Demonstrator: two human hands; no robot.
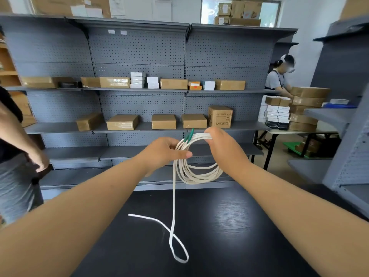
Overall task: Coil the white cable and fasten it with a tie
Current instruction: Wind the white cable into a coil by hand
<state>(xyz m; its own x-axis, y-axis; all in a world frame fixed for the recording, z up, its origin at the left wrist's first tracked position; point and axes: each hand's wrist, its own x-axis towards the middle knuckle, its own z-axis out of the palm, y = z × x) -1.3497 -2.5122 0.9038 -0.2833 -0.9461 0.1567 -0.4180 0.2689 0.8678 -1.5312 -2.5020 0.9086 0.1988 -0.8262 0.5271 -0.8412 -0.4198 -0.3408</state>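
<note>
A white cable (196,174) hangs in several loops in the air above a black table (229,226). My left hand (165,151) grips the left side of the coil, thumb laid across the strands. My right hand (223,144) holds the top of the coil from the right, fingers curled over it. Green connector ends (189,135) stick up between my hands. A loose tail of the cable drops from my left hand to the table, makes a small loop (178,248) there and ends at the left. No tie is visible.
Grey pegboard shelves (139,124) with several cardboard boxes stand behind the table. A person stands close at the left edge (18,152). Another person (279,76) handles stacked boxes on a table at the back right. A grey shelf unit (347,156) is at the right.
</note>
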